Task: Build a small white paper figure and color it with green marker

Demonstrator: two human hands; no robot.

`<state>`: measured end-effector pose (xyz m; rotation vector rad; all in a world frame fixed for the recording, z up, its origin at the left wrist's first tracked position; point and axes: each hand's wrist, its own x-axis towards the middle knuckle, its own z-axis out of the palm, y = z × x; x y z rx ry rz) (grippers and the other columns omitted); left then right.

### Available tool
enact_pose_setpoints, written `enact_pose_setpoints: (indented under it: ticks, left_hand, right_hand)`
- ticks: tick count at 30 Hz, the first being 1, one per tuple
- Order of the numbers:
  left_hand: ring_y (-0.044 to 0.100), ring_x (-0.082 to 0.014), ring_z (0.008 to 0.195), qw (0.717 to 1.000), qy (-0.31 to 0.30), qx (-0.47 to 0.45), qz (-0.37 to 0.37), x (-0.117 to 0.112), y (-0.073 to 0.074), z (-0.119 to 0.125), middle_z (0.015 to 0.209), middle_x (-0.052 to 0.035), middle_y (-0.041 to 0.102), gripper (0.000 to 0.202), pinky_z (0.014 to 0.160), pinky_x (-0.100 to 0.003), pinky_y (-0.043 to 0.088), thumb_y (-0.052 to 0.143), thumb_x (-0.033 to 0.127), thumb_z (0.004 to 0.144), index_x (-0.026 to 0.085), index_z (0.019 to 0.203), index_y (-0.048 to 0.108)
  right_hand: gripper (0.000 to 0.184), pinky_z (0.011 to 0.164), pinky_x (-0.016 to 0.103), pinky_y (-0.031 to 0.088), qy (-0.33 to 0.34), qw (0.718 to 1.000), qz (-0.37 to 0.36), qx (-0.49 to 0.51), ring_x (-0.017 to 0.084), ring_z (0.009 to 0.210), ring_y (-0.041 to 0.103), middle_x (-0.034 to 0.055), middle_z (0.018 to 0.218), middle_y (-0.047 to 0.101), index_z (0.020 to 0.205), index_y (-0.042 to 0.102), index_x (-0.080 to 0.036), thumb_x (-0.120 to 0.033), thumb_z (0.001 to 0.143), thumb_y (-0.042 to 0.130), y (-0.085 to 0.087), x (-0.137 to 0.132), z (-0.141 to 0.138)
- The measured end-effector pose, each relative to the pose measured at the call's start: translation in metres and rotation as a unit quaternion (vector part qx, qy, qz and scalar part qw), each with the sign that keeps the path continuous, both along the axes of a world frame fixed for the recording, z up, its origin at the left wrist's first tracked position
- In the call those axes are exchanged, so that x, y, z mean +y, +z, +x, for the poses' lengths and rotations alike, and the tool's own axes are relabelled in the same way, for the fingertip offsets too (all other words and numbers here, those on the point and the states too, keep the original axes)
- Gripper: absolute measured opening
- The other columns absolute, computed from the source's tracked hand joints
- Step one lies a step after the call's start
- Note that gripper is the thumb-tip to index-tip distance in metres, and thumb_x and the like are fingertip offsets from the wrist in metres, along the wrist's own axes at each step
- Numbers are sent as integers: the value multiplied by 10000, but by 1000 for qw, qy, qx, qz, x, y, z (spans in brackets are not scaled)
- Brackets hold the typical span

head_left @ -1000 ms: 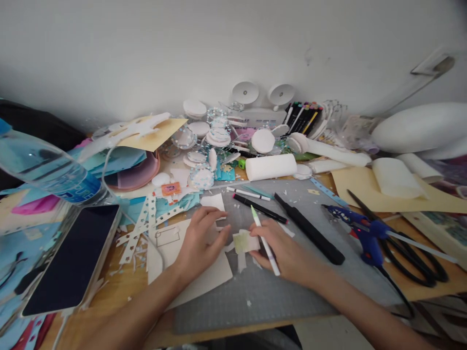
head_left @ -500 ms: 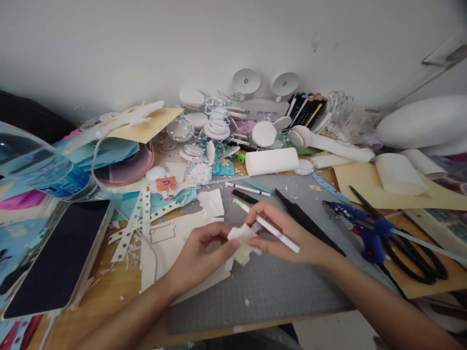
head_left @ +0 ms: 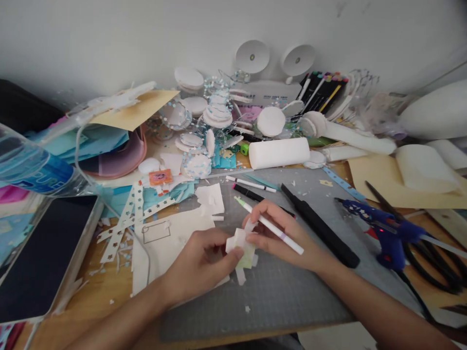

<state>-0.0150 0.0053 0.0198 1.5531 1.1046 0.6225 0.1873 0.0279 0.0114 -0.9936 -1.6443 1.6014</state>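
A small folded paper piece (head_left: 245, 248), white with pale green patches and tab-like edges, is held above the grey cutting mat (head_left: 277, 296). My left hand (head_left: 204, 260) pinches its left side between thumb and fingers. My right hand (head_left: 284, 238) touches the piece's upper right edge with thumb and fingertips. Across that same hand lies a white marker (head_left: 273, 227) with a light green tip pointing up and left, away from the paper. Below the left hand lies a cream paper sheet (head_left: 164, 257) with a rectangle drawn on it.
A blue glue gun (head_left: 386, 233) and black scissors (head_left: 434, 267) lie at the right. Nearer are a long black tool (head_left: 317, 223) and a black pen (head_left: 251, 194). At the left stand a phone (head_left: 47, 257) and a water bottle (head_left: 40, 170). White discs (head_left: 270, 121) crowd the back.
The paper piece has been turned between my fingers, and a narrow tab now hangs from its lower edge. The marker stays in my right hand. The camera view has shifted slightly.
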Motion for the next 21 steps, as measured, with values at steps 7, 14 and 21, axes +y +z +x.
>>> enact_pose_setpoints:
  ticks: [7, 14, 21]
  left_hand:
    - [550, -152, 645, 997, 19, -19, -72, 2, 6, 2, 628, -18, 602, 295, 590, -226, 434, 538, 334, 846, 127, 669, 653]
    - [538, -141, 695, 983, -6, -115, -143, 3, 7, -2, 760, -40, 645, 257, 627, -216, 424, 554, 330, 857, 112, 817, 685]
    - [560, -134, 830, 958, -37, -231, -164, -1, 2, -6, 906, -1, 656, 181, 768, -211, 443, 683, 268, 801, 192, 965, 685]
  right_hand:
    - [251, 750, 355, 457, -204, 956, 197, 72, 171, 797, 535, 59, 1022, 559, 1146, 502, -249, -359, 922, 483, -2, -7, 1]
    - [155, 632, 289, 442, 1, 971, 238, 31, 149, 721, 547, 28, 784, 579, 1002, 570, -203, -181, 909, 447, 10, -18, 5]
    - [252, 636, 240, 477, -30, 950, 312, -12, 131, 765, 566, 28, 863, 562, 1033, 541, -211, -90, 815, 502, 12, -19, -1]
